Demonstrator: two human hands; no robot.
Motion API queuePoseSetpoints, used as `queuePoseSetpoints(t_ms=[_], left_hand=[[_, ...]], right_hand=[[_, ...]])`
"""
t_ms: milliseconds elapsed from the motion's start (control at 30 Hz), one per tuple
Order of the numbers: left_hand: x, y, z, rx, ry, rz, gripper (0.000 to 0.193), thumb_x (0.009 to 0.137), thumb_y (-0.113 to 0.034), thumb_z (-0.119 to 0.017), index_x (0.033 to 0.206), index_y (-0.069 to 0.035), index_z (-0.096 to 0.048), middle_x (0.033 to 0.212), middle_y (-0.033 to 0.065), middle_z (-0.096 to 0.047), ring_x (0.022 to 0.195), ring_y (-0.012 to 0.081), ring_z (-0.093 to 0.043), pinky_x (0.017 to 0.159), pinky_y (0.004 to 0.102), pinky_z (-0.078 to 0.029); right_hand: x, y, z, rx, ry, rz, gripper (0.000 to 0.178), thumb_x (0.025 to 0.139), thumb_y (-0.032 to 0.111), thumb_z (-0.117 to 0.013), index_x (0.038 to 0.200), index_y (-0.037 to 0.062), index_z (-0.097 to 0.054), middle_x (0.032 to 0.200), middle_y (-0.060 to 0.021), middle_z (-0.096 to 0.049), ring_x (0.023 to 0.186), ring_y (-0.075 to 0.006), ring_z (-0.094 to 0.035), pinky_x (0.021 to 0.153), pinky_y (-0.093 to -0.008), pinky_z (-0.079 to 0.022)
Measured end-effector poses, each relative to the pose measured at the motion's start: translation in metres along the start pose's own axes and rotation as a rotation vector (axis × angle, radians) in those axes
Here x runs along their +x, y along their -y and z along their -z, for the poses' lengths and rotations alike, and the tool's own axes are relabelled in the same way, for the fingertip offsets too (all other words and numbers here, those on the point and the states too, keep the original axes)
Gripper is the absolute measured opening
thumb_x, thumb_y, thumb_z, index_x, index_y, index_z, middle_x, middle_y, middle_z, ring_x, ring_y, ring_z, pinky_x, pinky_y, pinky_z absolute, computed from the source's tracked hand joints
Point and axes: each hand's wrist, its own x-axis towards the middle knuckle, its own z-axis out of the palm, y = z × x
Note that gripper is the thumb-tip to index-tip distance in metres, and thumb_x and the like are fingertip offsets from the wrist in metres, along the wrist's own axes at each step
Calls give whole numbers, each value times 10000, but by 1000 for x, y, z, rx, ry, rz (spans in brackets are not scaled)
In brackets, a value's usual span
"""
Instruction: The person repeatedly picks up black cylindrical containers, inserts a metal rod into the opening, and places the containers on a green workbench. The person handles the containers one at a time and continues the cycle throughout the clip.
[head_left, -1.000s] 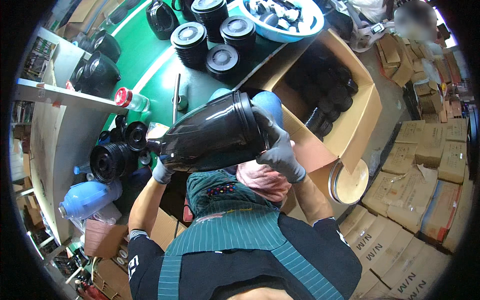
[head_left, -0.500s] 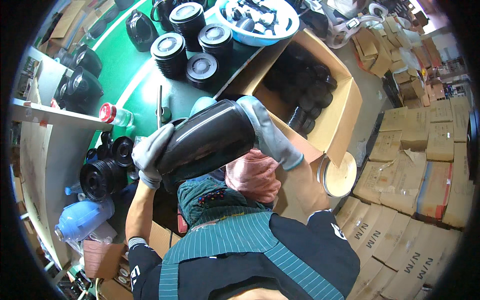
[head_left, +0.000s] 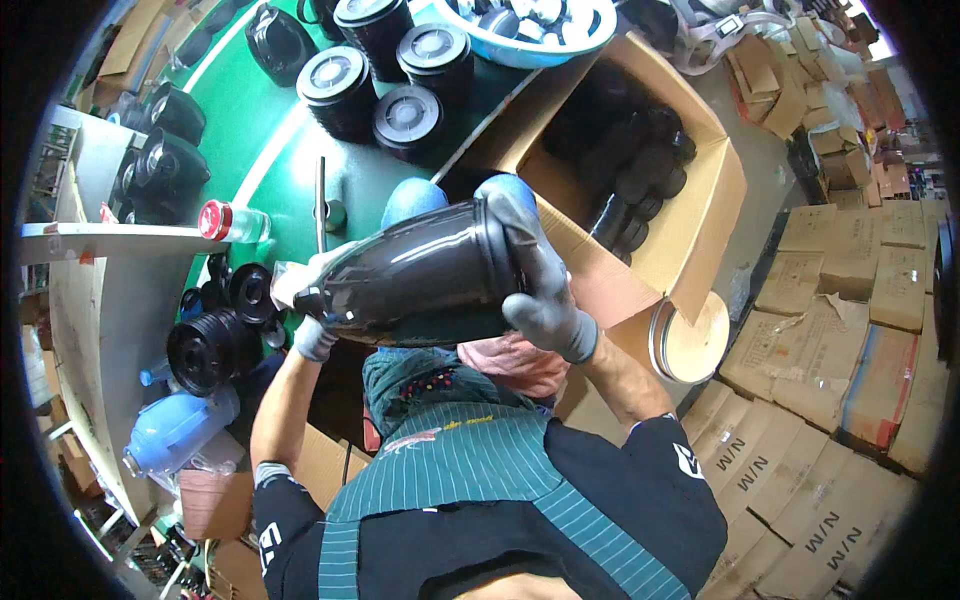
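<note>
Glossy black tapered vessel (head_left: 420, 280) lies tilted between both gloved hands, above the lap. Left hand (head_left: 314, 338) curls round its narrow end — fingers partly hidden, exact spread can't tell. Right hand (head_left: 545, 290) is half-open, cupped over the wide rim, thumb apart from fingers. Lid stacks (head_left: 408, 118) stand beyond the hands; open carton (head_left: 715, 205) right of right hand; red-capped jar (head_left: 235, 222) beyond left hand.
</note>
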Motion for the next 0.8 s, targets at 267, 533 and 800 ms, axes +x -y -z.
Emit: queuePoseSetpoints(t_ms=[267, 533, 800], left_hand=[[16, 5, -32, -137, 68, 87, 633, 1009, -191, -760, 1579, -68, -513, 1583, 146, -560, 1414, 278, -583, 1186, 463, -485], [23, -141, -93, 1493, -120, -752, 378, 850, -176, -729, 1200, -50, -797, 1098, 168, -804, 1013, 332, -800, 920, 391, -630], [-19, -29, -42, 315, -517, -301, 400, 880, -242, -741, 1197, -4, -790, 1061, 113, -813, 923, 194, -755, 933, 341, -579]], right_hand=[[35, 9, 30, -489, 207, 329, 1058, 855, 772, -700, 1585, 30, -512, 1662, -285, -394, 1472, -457, -501, 1218, -482, -386], [2, -53, 43, 66, 69, -828, 824, 1137, 647, -280, 1626, -1, -421, 1589, -157, -525, 1495, -282, -469, 1286, -353, -305], [8, -20, 5, -355, 209, 350, 1161, 930, 738, -657, 1707, 0, -210, 1736, -274, -244, 1615, -415, -265, 1310, -417, -218]])
